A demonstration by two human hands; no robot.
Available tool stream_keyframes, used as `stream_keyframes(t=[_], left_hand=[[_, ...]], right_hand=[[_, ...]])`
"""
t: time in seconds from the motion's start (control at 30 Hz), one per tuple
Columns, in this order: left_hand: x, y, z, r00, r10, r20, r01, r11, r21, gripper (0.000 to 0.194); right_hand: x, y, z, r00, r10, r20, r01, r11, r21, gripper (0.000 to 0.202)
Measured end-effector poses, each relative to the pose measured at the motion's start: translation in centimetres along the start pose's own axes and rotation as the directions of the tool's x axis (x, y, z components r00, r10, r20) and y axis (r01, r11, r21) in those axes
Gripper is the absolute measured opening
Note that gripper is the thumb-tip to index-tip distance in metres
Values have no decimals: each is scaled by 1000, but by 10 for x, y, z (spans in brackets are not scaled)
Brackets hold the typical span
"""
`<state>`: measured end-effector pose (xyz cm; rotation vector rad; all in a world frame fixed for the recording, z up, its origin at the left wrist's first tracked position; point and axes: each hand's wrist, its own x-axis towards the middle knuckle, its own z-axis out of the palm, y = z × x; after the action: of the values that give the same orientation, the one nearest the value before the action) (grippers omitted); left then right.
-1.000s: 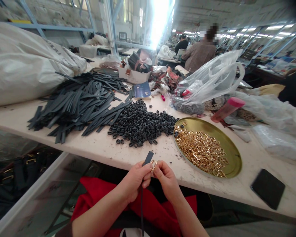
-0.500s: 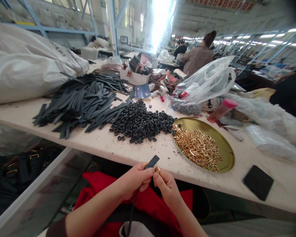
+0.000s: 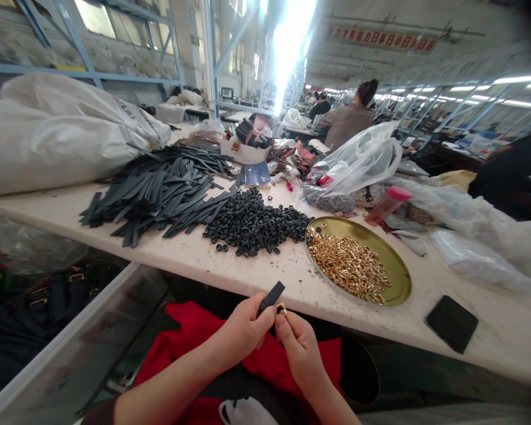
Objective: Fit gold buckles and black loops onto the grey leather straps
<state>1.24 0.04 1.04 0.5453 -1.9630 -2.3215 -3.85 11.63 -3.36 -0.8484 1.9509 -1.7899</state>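
My left hand (image 3: 246,323) is closed on a dark strap (image 3: 273,295), whose cut end sticks up past the thumb. Close beside it, my right hand (image 3: 295,335) pinches a small gold buckle (image 3: 282,309) between thumb and fingertips. The buckle sits right by the left thumb; whether the strap passes through it is hidden by the fingers. On the table ahead lie a heap of small black loops (image 3: 256,224) and a round gold tray (image 3: 400,283) holding many gold buckles (image 3: 349,262). A pile of dark strips (image 3: 159,189) spreads to the left.
A black flat object (image 3: 452,323) lies near the table's right front edge. Behind the tray are a pink-capped tube (image 3: 387,206) and clear plastic bags (image 3: 358,159). A large white sack (image 3: 62,136) fills the back left. Below left stands a bin (image 3: 71,336). A person (image 3: 347,121) sits farther back.
The head view has tilted up a little and shifted. Both hands stay together; the strap end now points more steeply upward and more of the gold buckle shows.
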Motion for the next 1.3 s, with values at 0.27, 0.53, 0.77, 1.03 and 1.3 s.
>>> stream_keyframes(t=[0.27,0.53,0.77,1.03,1.3], left_hand=[[0,4,2,947,-182,263,203,978,-54,18],[13,4,6,859,-328,392,449,851,-272,26],[44,-7,-19,860,-377,345,488,806,-336,24],[69,-14,-28,939,-293,177,333,904,-268,31],[82,-16,-31,931,-317,180,354,905,-238,31]], right_hand=[[-14,-7,-6,995,-56,86,52,998,47,29],[-4,7,-25,999,-32,-27,33,999,35,15],[29,33,-12,986,169,10,-166,952,259,17],[50,45,5,956,287,-64,-249,905,344,23],[53,52,13,921,368,-128,-290,866,407,24]])
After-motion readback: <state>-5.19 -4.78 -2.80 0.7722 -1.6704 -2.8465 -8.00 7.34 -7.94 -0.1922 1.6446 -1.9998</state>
